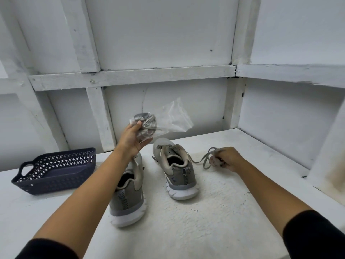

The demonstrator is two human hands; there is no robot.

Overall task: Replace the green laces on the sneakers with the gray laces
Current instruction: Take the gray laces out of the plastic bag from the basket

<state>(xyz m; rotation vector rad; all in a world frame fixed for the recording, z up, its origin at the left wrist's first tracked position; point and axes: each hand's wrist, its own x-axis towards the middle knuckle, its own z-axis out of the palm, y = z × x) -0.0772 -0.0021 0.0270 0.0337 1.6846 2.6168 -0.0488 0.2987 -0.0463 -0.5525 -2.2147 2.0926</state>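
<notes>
Two grey sneakers with white soles stand on the white table, heels toward me: the left sneaker [128, 195] partly under my left forearm, the right sneaker [175, 169] beside it. My left hand [132, 141] is raised above the left sneaker and grips a clear plastic bag [149, 124] with coiled grey laces inside. My right hand [226, 158] rests on the table to the right and grips a bunched greyish-green lace [206, 161]. That lace runs back toward the right sneaker's collar.
A dark blue perforated plastic basket [56, 172] stands at the left of the table [205, 221]. White panelled walls enclose the table behind and on the right, with a ledge at the far right.
</notes>
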